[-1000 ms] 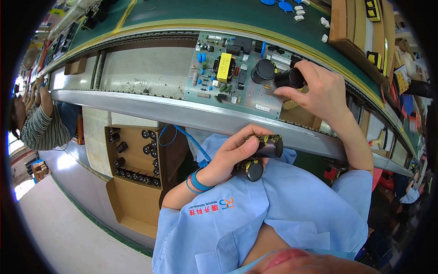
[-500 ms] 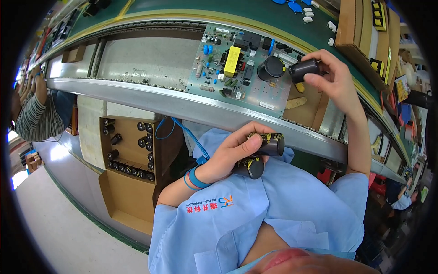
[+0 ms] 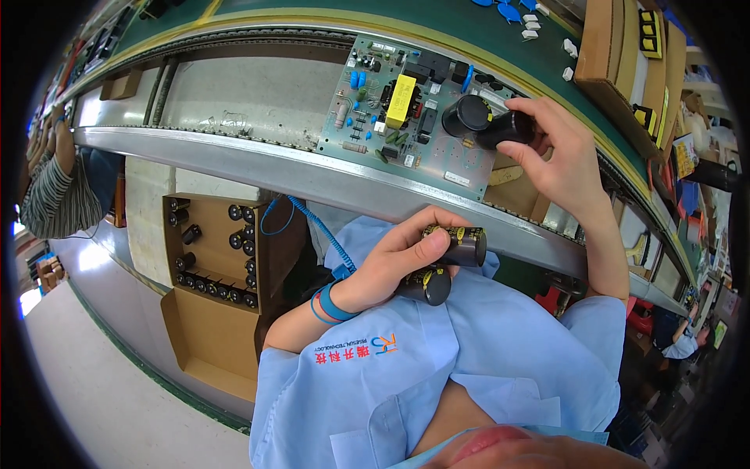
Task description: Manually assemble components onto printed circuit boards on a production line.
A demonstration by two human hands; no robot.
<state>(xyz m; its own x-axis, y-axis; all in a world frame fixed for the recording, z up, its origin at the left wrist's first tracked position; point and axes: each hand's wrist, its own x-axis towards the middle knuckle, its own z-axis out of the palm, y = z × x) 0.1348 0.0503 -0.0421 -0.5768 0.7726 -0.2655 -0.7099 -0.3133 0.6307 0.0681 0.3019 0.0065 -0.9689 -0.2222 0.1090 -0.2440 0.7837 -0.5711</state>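
A circuit board [image 3: 437, 159] crowded with parts lies across the rails, with a yellow transformer [image 3: 401, 102] near its middle. One big black capacitor [image 3: 467, 116] stands on its right half. Right beside it, my right hand [image 3: 558, 148] grips another black capacitor [image 3: 506, 130] between thumb and fingers, tilted over the board's right end; whether its pins touch the board is hidden. In front of my chest, my left hand [image 3: 410, 254] is closed round two more capacitors, an upper one [image 3: 467, 247] and a lower one [image 3: 428, 286], both with yellow print.
An opened cardboard box [image 3: 211, 344] holding several black capacitors is at my left. The metal rail [image 3: 234, 166] runs between me and the board. Blue and white parts [image 3: 509, 12] lie on the green belt beyond; a carton [image 3: 617, 70] stands far right. A coiled blue cord [image 3: 320, 225] hangs from my left wrist.
My right hand has moved left and slightly down, bringing its capacitor close against the standing one. The left hand keeps its two capacitors in nearly the same place.
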